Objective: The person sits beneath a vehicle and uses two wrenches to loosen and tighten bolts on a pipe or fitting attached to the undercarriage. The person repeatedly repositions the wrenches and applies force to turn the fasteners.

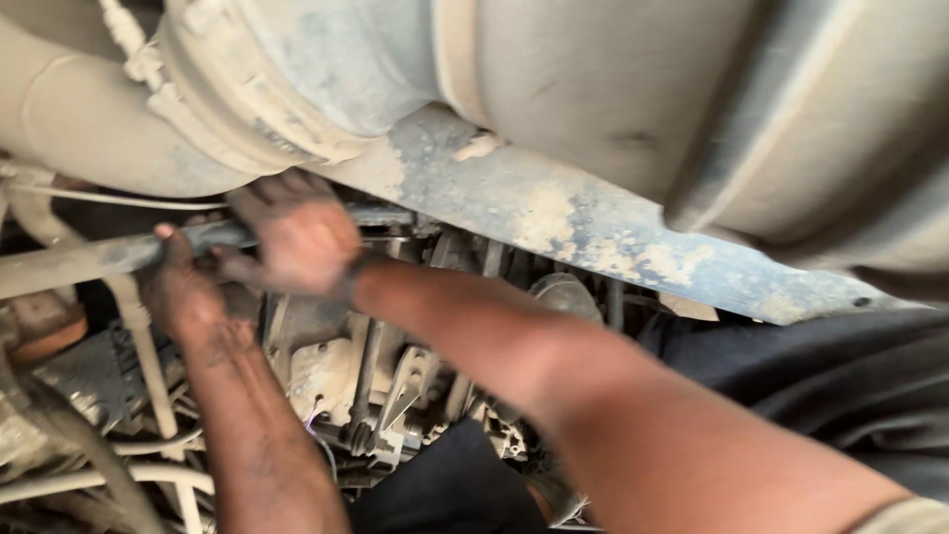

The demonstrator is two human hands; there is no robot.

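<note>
Both greasy hands, left hand (pixel 183 287) and right hand (pixel 297 237), grip a dusty horizontal rod (pixel 89 259) beneath a muddy metal tank (pixel 613 89).

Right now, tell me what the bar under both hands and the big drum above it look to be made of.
The bar: seemingly metal tube, dull grey under caked dust; both the left hand and right hand grip it. The drum: likely sheet metal, faded bluish paint worn through to pale patches, with a ribbed band at its rim.

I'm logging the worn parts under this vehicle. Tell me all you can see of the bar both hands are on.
The bar is a long, round metal rod, dusty and grey-tan, running nearly level from the left edge toward the middle. The left hand grips it from below; the right hand lies over it and hides its far end.
</note>
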